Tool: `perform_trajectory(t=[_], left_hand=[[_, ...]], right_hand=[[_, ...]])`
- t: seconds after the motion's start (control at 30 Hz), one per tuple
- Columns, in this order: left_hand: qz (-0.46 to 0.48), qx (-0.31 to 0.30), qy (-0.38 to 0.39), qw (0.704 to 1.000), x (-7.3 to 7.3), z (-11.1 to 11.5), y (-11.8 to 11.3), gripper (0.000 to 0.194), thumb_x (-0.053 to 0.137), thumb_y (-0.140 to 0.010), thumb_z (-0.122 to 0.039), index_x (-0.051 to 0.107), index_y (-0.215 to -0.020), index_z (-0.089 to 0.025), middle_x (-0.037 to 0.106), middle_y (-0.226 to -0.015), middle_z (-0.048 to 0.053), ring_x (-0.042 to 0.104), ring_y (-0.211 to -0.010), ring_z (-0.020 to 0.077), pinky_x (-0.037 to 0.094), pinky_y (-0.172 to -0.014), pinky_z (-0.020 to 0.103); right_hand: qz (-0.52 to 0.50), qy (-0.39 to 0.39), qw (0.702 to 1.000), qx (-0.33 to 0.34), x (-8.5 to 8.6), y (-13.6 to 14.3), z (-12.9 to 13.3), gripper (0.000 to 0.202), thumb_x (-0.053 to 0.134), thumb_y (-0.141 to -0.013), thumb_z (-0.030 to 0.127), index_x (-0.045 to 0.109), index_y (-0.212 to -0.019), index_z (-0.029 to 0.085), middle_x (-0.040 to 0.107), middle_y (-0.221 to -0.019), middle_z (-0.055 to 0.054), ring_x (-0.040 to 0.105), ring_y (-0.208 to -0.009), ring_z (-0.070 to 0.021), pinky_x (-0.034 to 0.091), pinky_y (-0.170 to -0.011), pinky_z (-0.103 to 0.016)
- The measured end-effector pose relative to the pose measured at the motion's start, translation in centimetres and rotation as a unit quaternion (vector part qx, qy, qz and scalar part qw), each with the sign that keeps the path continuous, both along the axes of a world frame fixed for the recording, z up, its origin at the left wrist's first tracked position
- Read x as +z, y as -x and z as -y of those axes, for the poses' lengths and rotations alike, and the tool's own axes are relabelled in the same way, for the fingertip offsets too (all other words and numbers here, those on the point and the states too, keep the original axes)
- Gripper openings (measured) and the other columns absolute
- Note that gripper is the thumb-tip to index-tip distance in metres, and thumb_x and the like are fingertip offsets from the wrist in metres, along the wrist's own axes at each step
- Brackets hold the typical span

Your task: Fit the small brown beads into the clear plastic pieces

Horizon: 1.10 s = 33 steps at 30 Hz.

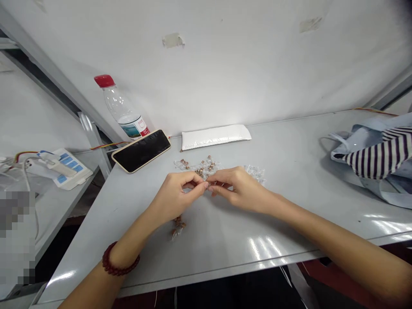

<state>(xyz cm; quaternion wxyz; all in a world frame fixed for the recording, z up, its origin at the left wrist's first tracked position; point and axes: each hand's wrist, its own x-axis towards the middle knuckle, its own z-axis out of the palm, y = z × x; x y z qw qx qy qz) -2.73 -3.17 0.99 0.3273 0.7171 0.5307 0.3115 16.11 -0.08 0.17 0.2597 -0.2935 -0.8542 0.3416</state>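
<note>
My left hand and my right hand meet fingertip to fingertip over the middle of the grey table. Both pinch at one spot, and whatever lies between the fingertips is too small to make out. Just beyond them is a loose pile of small copper-brown pieces with clear plastic parts, partly covered by my fingers. By my right hand's knuckles lies a group of clear plastic pieces. A few more brown and clear pieces rest below my left hand, nearer the front edge.
Behind the pile, a white padded packet lies along the wall. A dark-screened phone leans by a red-capped bottle at the back left. A striped cloth bag occupies the right side. A power strip sits on the left neighbouring surface.
</note>
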Motion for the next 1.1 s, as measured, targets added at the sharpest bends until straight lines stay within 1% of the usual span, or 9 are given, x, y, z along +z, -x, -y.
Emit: perform_trajectory(t=[0.13, 0.2, 0.27, 0.43, 0.57, 0.7, 0.83, 0.97, 1.1], left_hand=[[0.074, 0.015, 0.047, 0.996, -0.09, -0.13, -0.02, 0.013, 0.064, -0.077, -0.029, 0.061, -0.073, -0.016, 0.068, -0.071, 0.002, 0.063, -0.067, 0.0143, 0.051, -0.063, 0.025], [0.120, 0.021, 0.065, 0.990, -0.05, -0.18, -0.06, 0.013, 0.067, -0.075, -0.027, 0.061, -0.078, -0.016, 0.068, -0.072, 0.001, 0.064, -0.066, 0.0138, 0.053, -0.063, 0.025], [0.142, 0.023, 0.068, 0.987, 0.01, -0.21, -0.05, 0.014, 0.067, -0.074, -0.025, 0.063, -0.084, -0.016, 0.068, -0.074, 0.001, 0.064, -0.066, 0.0134, 0.054, -0.064, 0.026], [0.125, 0.026, 0.055, 0.990, -0.08, -0.32, 0.17, 0.013, 0.067, -0.077, -0.026, 0.068, -0.086, -0.017, 0.069, -0.076, 0.002, 0.063, -0.066, 0.0131, 0.054, -0.064, 0.026], [0.110, 0.019, 0.049, 0.992, -0.17, -0.48, 0.30, 0.014, 0.065, -0.079, -0.029, 0.068, -0.087, -0.018, 0.069, -0.079, 0.002, 0.061, -0.066, 0.0126, 0.053, -0.063, 0.026], [0.110, -0.001, 0.043, 0.993, 0.00, -0.59, 0.27, 0.016, 0.062, -0.081, -0.030, 0.067, -0.090, -0.018, 0.068, -0.087, 0.003, 0.063, -0.073, 0.0139, 0.054, -0.068, 0.027], [0.118, 0.000, 0.050, 0.992, 0.31, -0.50, 0.33, 0.016, 0.061, -0.082, -0.030, 0.066, -0.090, -0.018, 0.068, -0.085, 0.003, 0.062, -0.073, 0.0137, 0.053, -0.068, 0.027], [0.117, 0.023, 0.055, 0.991, 0.62, -0.26, 0.47, 0.012, 0.062, -0.080, -0.029, 0.065, -0.083, -0.017, 0.066, -0.079, 0.002, 0.060, -0.068, 0.0129, 0.052, -0.064, 0.026], [0.121, 0.003, 0.053, 0.991, 0.60, -0.01, 0.41, 0.008, 0.063, -0.079, -0.026, 0.066, -0.081, -0.018, 0.067, -0.079, 0.002, 0.063, -0.072, 0.0145, 0.052, -0.064, 0.026]], right_hand=[[-0.004, -0.030, 1.000, 0.007, -0.14, -0.04, -0.02, 0.023, 0.048, -0.086, 0.011, 0.070, -0.090, 0.016, 0.069, -0.076, -0.003, 0.059, -0.069, -0.0125, 0.044, -0.066, -0.026], [-0.008, -0.036, 0.999, 0.014, -0.12, -0.10, -0.04, 0.024, 0.048, -0.086, 0.011, 0.071, -0.092, 0.018, 0.069, -0.078, -0.003, 0.059, -0.069, -0.0120, 0.044, -0.066, -0.026], [-0.014, -0.034, 0.999, 0.018, -0.06, -0.14, -0.07, 0.025, 0.049, -0.086, 0.012, 0.071, -0.094, 0.019, 0.070, -0.079, -0.002, 0.058, -0.068, -0.0116, 0.044, -0.066, -0.026], [-0.025, -0.016, 0.999, 0.016, 0.02, -0.16, -0.10, 0.024, 0.051, -0.086, 0.013, 0.072, -0.093, 0.020, 0.070, -0.082, -0.003, 0.058, -0.069, -0.0116, 0.045, -0.068, -0.026], [-0.027, 0.008, 1.000, 0.004, 0.14, -0.13, -0.04, 0.022, 0.052, -0.084, 0.012, 0.072, -0.088, 0.019, 0.069, -0.077, -0.002, 0.056, -0.065, -0.0106, 0.044, -0.066, -0.025], [-0.047, 0.064, 0.997, 0.001, 0.39, -0.09, 0.12, 0.021, 0.052, -0.083, 0.011, 0.071, -0.086, 0.019, 0.069, -0.076, -0.001, 0.058, -0.066, -0.0105, 0.044, -0.064, -0.025], [-0.071, 0.116, 0.991, 0.008, 0.48, 0.00, 0.26, 0.021, 0.051, -0.083, 0.011, 0.070, -0.088, 0.018, 0.070, -0.082, -0.001, 0.062, -0.069, -0.0109, 0.046, -0.065, -0.024], [-0.063, 0.112, 0.992, -0.013, 0.52, 0.06, 0.26, 0.019, 0.053, -0.084, 0.013, 0.070, -0.089, 0.018, 0.070, -0.079, -0.002, 0.063, -0.070, -0.0121, 0.047, -0.065, -0.025], [-0.038, 0.069, 0.996, -0.028, 0.48, 0.05, 0.26, 0.016, 0.054, -0.085, 0.017, 0.070, -0.090, 0.019, 0.070, -0.080, -0.002, 0.062, -0.072, -0.0129, 0.046, -0.067, -0.026]])
